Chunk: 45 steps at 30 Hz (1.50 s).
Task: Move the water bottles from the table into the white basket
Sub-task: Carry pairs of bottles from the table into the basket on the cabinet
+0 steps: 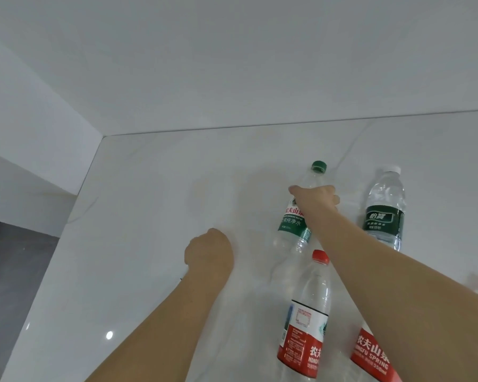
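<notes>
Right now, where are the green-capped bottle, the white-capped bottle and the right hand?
green-capped bottle [292, 219]: head view, on its green label below the hand.
white-capped bottle [383, 219]: head view, on its dark green label.
right hand [315, 198]: head view, on the back of the hand gripping the green-capped bottle's upper body.

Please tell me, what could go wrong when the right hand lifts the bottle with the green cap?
1. The right hand grips the green-cap bottle high up, so it may swing or slip.
2. The forearm passes just over the red-cap bottle and could topple it.
3. The white-cap bottle stands close beside and might get knocked.
</notes>
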### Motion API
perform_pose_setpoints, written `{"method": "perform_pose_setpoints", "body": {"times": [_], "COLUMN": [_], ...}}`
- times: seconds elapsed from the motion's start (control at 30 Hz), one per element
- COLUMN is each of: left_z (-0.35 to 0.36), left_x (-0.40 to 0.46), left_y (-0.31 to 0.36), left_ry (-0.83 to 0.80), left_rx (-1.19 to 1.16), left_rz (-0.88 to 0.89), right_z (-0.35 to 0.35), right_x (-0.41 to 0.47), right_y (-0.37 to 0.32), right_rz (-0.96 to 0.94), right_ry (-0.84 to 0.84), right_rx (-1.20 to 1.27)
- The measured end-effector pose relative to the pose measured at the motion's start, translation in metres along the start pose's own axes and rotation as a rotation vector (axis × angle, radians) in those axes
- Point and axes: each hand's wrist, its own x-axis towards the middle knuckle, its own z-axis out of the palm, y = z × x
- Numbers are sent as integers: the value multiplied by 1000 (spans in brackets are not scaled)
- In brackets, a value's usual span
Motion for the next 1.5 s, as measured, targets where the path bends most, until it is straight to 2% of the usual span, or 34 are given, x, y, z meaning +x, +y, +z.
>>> {"method": "perform_pose_setpoints", "body": {"times": [0.1,0.17,0.3,0.4,0.57,0.73,0.9,1.2,1.37,1.5], "left_z": [5,8,4,-12,-56,-87,-128,-167,-159,-135], "left_x": [1,-5,-21,-40,-85,-163,-239,-338,-376,-397], "left_y": [1,-1,-16,-29,-55,-69,-93,-197,-287,-373], "left_ry": [4,5,-5,103,300,491,564,622,648,729], "left_rx": [-33,-49,-208,-381,-760,-1302,-1668,-1673,-1650,-1660], "left_rz": [71,117,80,88,75,131,151,244,305,321], "right_z": [-3,-4,-15,-37,-84,-138,-169,-171,-119,-55], "right_x": [-5,-17,-58,-100,-179,-251,-313,-439,-520,-582], "right_y": [-3,-7,-25,-42,-53,-50,-47,-46,-36,-29], "right_rz": [-30,-120,-383,-515,-707,-856,-952,-1022,-1057,-1067], "right_ry": [-132,-203,-226,-239,-283,-211,-180,-320,-358,-409], "right_rx": [167,230,350,345,308,431,556,544,540,497]}}
